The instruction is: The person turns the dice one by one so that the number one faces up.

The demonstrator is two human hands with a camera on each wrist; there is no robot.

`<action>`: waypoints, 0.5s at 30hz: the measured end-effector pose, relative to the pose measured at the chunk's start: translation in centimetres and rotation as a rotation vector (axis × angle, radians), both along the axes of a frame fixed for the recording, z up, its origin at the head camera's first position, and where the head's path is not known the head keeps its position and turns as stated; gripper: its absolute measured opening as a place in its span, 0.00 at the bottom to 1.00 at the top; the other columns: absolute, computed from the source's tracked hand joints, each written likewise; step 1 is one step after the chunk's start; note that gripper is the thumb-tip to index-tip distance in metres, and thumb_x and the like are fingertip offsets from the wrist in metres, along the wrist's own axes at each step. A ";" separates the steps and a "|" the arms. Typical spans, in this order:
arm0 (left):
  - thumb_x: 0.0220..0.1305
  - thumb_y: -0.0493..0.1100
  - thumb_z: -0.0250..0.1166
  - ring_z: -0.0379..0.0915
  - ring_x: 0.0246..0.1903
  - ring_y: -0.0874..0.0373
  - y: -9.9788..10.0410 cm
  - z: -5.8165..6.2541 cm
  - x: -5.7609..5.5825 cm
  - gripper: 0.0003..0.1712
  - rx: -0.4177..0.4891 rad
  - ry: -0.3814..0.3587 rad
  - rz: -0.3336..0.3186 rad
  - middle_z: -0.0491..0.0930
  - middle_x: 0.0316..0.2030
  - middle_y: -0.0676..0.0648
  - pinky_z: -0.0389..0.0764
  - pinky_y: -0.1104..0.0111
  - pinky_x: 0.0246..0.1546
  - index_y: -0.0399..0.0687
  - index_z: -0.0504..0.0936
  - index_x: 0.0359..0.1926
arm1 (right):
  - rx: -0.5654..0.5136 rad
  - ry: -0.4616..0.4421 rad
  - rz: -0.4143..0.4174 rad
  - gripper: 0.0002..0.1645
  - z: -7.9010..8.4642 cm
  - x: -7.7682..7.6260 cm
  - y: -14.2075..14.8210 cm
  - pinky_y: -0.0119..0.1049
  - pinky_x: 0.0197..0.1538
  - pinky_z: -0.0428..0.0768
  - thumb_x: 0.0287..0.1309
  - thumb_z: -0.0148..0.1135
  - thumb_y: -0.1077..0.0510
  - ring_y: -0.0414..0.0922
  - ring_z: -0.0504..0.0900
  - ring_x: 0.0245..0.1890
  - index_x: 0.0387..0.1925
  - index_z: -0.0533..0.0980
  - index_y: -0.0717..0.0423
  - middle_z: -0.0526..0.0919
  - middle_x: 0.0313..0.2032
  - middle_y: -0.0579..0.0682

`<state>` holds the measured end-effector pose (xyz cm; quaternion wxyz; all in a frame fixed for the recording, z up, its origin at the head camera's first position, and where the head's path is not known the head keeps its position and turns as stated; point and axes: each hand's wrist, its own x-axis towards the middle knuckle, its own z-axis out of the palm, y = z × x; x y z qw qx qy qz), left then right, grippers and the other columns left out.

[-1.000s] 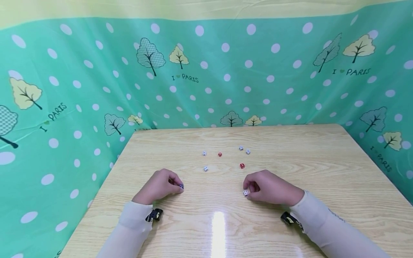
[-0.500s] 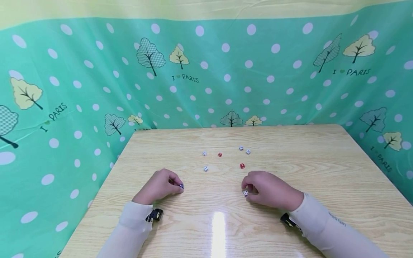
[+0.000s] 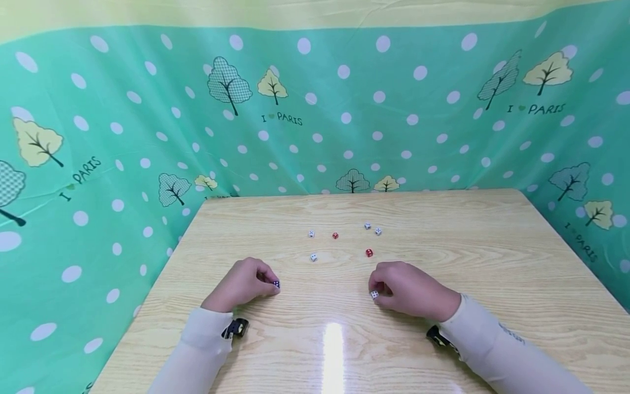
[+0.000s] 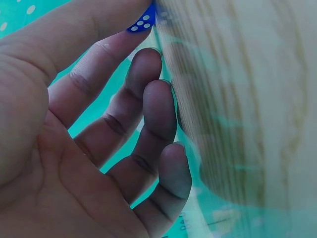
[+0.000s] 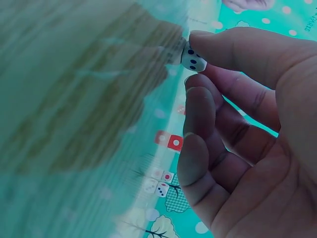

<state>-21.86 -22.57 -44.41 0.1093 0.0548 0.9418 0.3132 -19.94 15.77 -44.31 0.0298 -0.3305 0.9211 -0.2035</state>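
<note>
My left hand [image 3: 243,285] pinches a blue die [image 3: 276,284] with white pips between thumb and index finger, low at the tabletop. In the left wrist view this blue die [image 4: 142,21] peeks out at the top between the fingertips, and the other fingers curl loosely below. Across from it, my right hand [image 3: 410,290] holds a white die [image 3: 374,294] by thumb and index finger. The right wrist view shows the white die [image 5: 193,59] with dark pips, right at the table surface, partly covered by the thumb.
Farther back on the wooden table [image 3: 443,224] lie several loose dice. One red die [image 3: 369,253] sits just beyond the right hand, another red die [image 3: 335,236] farther back. White dice lie around them, including one white die [image 3: 313,257] nearer the left hand. A green patterned curtain [image 3: 315,137] encloses the table.
The right hand has shifted slightly left, its index finger and wrist at a slightly different angle around the white die. The left hand and the loose dice stay in place.
</note>
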 end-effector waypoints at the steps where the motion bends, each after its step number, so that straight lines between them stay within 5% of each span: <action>1: 0.52 0.43 0.82 0.76 0.32 0.59 0.0 0.0 0.0 0.08 -0.003 0.002 0.000 0.84 0.30 0.56 0.77 0.65 0.34 0.58 0.89 0.28 | 0.000 -0.003 -0.001 0.09 0.0 0.0 0.0 0.29 0.33 0.74 0.57 0.75 0.58 0.34 0.72 0.28 0.31 0.82 0.40 0.77 0.28 0.34; 15: 0.51 0.43 0.83 0.76 0.32 0.59 0.0 -0.1 0.0 0.08 0.006 0.006 0.001 0.84 0.31 0.56 0.77 0.65 0.34 0.58 0.89 0.28 | -0.042 -0.035 0.022 0.09 0.2 -0.3 0.3 0.29 0.36 0.78 0.57 0.74 0.60 0.33 0.76 0.29 0.31 0.82 0.41 0.78 0.29 0.30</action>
